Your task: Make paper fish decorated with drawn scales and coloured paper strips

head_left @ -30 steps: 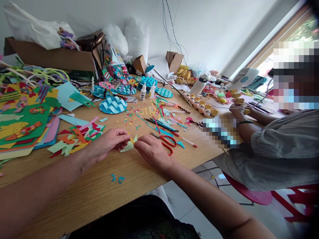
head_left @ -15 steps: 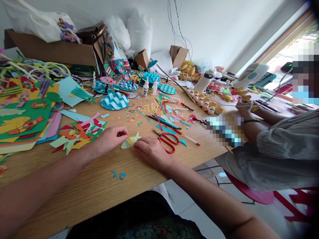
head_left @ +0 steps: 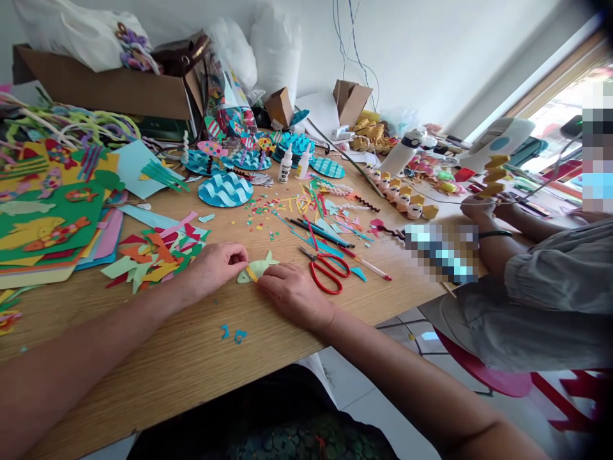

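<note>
A pale green paper fish (head_left: pixel 262 266) lies on the table between my hands, with a dark eye drawn at its left end. Across its body runs a narrow yellow paper strip (head_left: pixel 249 275). My left hand (head_left: pixel 223 263) is closed in a pinch at the strip's upper end. My right hand (head_left: pixel 292 291) has its fingers bent together at the strip's lower end, covering part of the fish. Right of that hand lie red-handled scissors (head_left: pixel 329 271). Small blue paper scraps (head_left: pixel 239 335) rest nearer me.
Coloured paper offcuts (head_left: pixel 158 252) are heaped left, beside stacked paper sheets (head_left: pixel 67 223). Glue bottles (head_left: pixel 285 165) and a blue wavy disc (head_left: pixel 225 190) stand farther back. Pens (head_left: pixel 325 233) lie past the scissors. At right, a co-worker's hands (head_left: pixel 479 207) hold yellow carton pieces.
The view has shifted slightly, so everything sits a little farther right. Both hands stay at the fish, and the yellow strip now lies closer against its body.
</note>
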The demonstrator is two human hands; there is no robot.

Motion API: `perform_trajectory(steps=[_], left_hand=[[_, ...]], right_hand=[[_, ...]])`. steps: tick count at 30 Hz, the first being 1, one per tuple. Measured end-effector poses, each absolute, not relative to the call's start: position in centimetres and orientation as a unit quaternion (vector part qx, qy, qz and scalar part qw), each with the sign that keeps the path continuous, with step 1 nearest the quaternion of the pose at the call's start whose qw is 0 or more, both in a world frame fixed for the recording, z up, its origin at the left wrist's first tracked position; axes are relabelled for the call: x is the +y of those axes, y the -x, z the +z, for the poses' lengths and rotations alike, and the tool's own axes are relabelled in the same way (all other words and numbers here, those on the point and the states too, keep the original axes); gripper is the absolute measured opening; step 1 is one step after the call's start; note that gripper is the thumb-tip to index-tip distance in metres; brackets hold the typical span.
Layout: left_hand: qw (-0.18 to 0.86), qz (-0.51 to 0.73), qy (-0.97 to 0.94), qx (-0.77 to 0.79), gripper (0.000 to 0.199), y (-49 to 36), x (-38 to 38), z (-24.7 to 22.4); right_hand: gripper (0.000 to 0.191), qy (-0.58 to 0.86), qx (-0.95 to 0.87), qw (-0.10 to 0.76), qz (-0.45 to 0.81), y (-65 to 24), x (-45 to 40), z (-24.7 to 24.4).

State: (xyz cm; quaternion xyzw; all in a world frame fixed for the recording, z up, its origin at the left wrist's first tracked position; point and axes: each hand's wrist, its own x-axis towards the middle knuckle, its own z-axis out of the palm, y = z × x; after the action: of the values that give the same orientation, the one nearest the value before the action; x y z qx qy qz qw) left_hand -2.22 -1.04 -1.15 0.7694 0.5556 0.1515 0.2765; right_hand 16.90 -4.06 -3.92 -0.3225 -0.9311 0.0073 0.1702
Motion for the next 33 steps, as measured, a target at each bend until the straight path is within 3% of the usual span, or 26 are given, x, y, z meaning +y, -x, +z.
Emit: perform_trajectory(steps=[33], left_hand=[[0.255, 0.159, -0.788, 0.537, 0.015, 2.6, -0.3, -2.2]], right_hand=[[0.017, 0.322, -0.938, 0.129, -0.015, -16.7, -4.3, -3.5]])
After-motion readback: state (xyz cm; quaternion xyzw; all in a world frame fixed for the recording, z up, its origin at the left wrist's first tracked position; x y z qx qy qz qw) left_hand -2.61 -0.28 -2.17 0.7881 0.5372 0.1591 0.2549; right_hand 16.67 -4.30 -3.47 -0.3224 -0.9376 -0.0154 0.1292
